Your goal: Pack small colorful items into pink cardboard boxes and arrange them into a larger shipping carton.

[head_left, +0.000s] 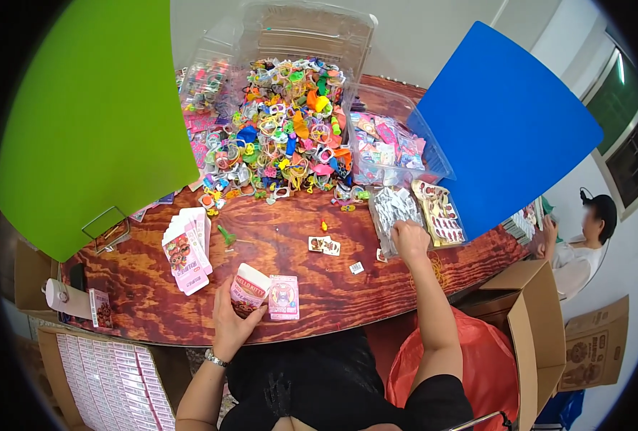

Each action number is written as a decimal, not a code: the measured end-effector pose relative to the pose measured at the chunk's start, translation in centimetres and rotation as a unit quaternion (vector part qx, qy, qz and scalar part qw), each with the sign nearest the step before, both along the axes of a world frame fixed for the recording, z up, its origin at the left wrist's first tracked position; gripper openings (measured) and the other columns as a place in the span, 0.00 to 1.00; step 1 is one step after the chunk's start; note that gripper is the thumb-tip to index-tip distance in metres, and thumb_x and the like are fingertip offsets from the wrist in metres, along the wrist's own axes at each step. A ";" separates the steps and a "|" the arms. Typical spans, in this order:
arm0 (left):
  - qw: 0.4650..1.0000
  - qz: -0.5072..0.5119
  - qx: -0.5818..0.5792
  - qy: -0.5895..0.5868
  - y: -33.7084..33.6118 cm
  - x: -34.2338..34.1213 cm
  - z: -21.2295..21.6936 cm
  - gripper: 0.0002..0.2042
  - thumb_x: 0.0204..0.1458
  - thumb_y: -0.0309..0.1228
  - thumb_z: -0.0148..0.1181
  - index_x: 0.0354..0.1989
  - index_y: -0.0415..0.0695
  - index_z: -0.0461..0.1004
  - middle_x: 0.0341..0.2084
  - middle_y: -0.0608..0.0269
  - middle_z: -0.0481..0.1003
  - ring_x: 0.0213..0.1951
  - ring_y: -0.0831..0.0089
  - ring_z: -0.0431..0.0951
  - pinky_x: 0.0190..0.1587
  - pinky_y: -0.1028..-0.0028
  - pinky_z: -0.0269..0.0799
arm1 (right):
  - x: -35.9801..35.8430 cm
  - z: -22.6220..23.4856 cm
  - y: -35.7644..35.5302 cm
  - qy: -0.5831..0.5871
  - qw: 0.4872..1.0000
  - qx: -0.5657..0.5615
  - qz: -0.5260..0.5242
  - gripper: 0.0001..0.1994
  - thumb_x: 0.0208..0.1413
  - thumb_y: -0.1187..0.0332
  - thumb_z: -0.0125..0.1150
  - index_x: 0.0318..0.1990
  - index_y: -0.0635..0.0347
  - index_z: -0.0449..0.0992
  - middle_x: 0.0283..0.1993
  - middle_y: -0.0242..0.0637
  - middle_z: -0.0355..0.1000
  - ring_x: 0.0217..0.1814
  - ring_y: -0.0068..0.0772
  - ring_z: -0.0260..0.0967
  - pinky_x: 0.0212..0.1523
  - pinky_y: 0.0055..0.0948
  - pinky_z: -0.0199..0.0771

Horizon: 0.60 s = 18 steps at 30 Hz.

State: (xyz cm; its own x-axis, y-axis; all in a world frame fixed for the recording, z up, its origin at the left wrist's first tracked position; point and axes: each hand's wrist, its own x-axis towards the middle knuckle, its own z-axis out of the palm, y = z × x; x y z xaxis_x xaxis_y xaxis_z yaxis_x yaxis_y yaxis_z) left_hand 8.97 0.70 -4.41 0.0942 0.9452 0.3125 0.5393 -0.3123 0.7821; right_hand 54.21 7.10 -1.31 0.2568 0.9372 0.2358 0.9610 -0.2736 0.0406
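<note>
Wooden table [290, 251], bare middle between toy heap [283, 129] and near edge.

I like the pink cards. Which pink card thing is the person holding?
The small pink box in the left hand. The flat pink card beside it and the fanned pink stack lie on the wooden table.

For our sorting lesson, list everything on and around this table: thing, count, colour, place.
toy heap: one, many colours, table back
clear tubs: several, around the heap
card stack: one, pink, table left
small box: one, pink, table front
silver packets: one pile, table right
green board: one, left
blue board: one, right
cardboard box: one, brown, right
left hand: holds a pink packet
right hand: on the silver packets
</note>
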 end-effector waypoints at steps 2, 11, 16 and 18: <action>0.999 -0.002 -0.039 -0.014 -0.3 -0.1 0.0 0.42 0.40 0.33 0.78 0.64 0.34 0.62 0.54 0.42 0.70 0.57 0.47 0.72 0.58 0.57 0.70 | -0.6 0.4 -0.3 0.003 1.000 0.013 0.003 0.14 0.53 0.57 0.67 0.45 0.50 0.83 0.36 0.42 0.79 0.39 0.50 0.79 0.37 0.48 0.78; 1.000 -0.001 -0.007 0.015 -0.3 0.1 0.2 0.43 0.39 0.31 0.79 0.65 0.36 0.62 0.52 0.47 0.72 0.53 0.56 0.76 0.55 0.62 0.73 | 0.5 -0.9 0.1 -0.055 0.996 0.031 0.068 0.07 0.53 0.62 0.66 0.32 0.55 0.80 0.31 0.42 0.77 0.35 0.50 0.78 0.32 0.46 0.78; 1.000 0.009 -0.003 0.023 -0.7 -0.1 0.2 0.43 0.39 0.32 0.79 0.66 0.37 0.62 0.52 0.47 0.72 0.54 0.54 0.76 0.55 0.61 0.73 | 0.0 -0.5 -0.5 -0.047 0.991 0.101 0.072 0.06 0.53 0.67 0.63 0.27 0.57 0.78 0.26 0.43 0.76 0.32 0.51 0.78 0.28 0.46 0.78; 1.000 0.008 -0.005 0.017 -0.7 0.1 0.2 0.43 0.39 0.32 0.79 0.66 0.37 0.62 0.53 0.47 0.72 0.54 0.54 0.76 0.55 0.61 0.73 | 0.0 -0.3 -0.7 -0.030 0.991 0.114 0.060 0.05 0.54 0.68 0.61 0.30 0.57 0.78 0.28 0.43 0.76 0.33 0.52 0.78 0.29 0.48 0.77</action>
